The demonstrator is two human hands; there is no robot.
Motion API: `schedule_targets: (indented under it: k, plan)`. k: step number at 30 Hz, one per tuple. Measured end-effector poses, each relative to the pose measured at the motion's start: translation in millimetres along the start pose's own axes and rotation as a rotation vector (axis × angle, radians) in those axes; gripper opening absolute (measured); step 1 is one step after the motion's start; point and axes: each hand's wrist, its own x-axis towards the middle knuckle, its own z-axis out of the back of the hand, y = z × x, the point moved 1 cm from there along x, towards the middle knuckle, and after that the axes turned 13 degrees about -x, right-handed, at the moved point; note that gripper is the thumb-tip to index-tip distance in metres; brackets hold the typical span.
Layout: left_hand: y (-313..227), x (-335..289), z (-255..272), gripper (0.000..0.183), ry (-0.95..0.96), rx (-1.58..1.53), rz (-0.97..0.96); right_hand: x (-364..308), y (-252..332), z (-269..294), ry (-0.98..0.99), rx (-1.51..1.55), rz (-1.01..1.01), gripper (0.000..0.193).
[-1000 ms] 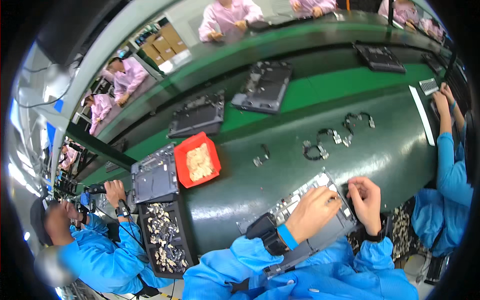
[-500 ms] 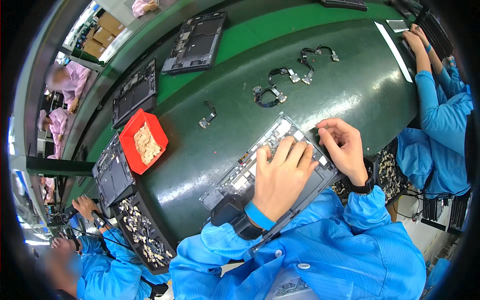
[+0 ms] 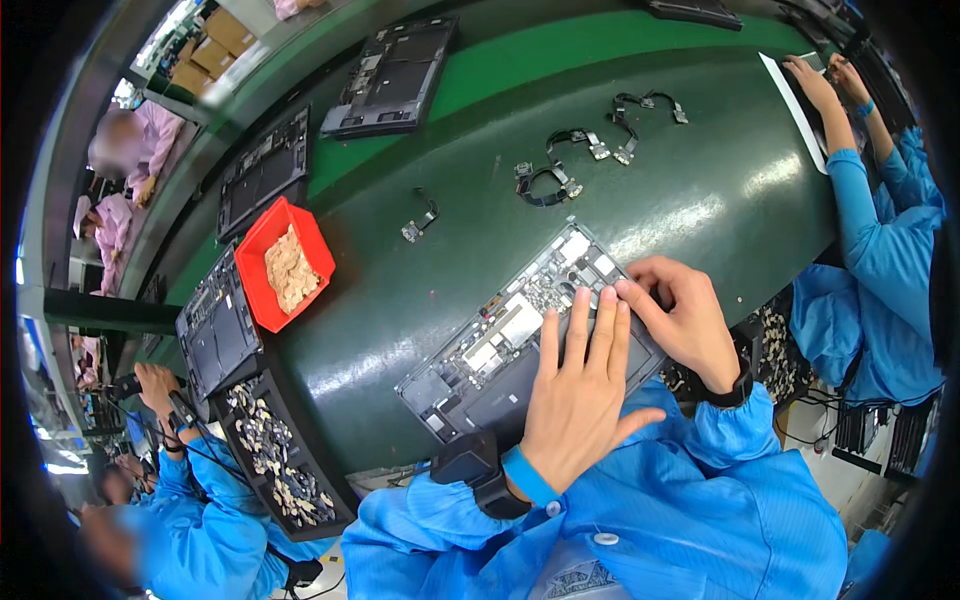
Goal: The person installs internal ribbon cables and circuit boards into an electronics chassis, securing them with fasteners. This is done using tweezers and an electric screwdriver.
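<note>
An opened laptop base (image 3: 497, 398) lies slantwise on the green table in front of me, its circuit board and metal shields exposed. My left hand (image 3: 583, 400) rests flat across its lower dark part, fingers stretched side by side and thumb apart. At the base's right end is my right hand (image 3: 688, 322), its fingers curled and its thumb tip beside my left fingertips. Whatever the right fingers pinch is hidden by the hand. Beyond the base, several black ribbon cables with small connector boards (image 3: 548, 187) lie on the table, with a single one (image 3: 420, 217) farther left.
A red bin (image 3: 322, 262) holding beige pieces stands at the left. Near it are more laptop bases (image 3: 390, 80) and a black tray (image 3: 345, 500) of small parts. Co-workers in blue sit on both sides, one with hands near a white strip (image 3: 795, 110).
My left hand has moved down off the circuit board and flattened, uncovering board and shields. My right hand has shifted slightly left and down, its thumb now near the left fingertips.
</note>
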Motion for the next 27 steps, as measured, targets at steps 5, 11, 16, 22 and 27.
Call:
schedule_targets:
  k: [5,11,16,22,27]
  plan:
    - [2,-16,9,0.106,0.028,0.176,0.014,-3,7,2,0.084,-0.070,0.007,0.025]
    - [-2,-27,-1,0.096,-0.022,0.089,0.088,-19,16,-2,-0.074,-0.333,0.124,0.019]
    - [1,-31,3,0.092,-0.103,0.001,0.026,-17,-2,3,0.053,0.088,0.112,0.014]
    - [-21,-42,14,0.079,-0.094,0.023,-0.011,-31,19,18,0.228,0.564,-0.193,0.008]
    - [-15,-58,37,0.066,-0.089,-0.223,-0.096,-3,10,46,0.065,0.542,-0.234,0.029]
